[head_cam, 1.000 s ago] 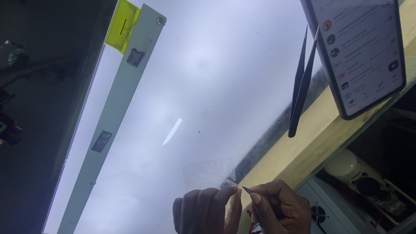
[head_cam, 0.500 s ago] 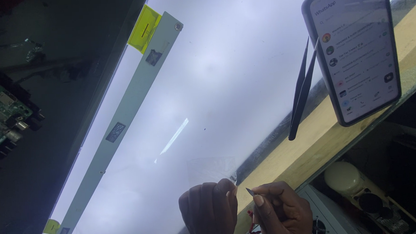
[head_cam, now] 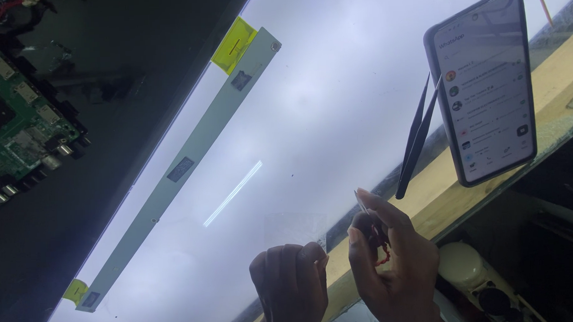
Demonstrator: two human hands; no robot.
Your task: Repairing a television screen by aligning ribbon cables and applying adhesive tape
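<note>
The white glowing panel (head_cam: 336, 115) is open and bare around its middle, and its near edge meets the wooden desk (head_cam: 446, 187) at 5 o'clock. At 6 o'clock the left hand (head_cam: 291, 284) is clenched on that edge. The right hand (head_cam: 388, 265) fingers (head_cam: 364, 206) pinch a thin metal tool (head_cam: 360, 201). Black tweezers (head_cam: 418, 137) and a phone (head_cam: 484, 87) lie at 2 o'clock.

Both hands are bare, no gloves or rings that I can spot. The left hand (head_cam: 291, 284) shows rounded knuckles; the right hand (head_cam: 392, 265) has short, neat nails, and no sleeves show.
</note>
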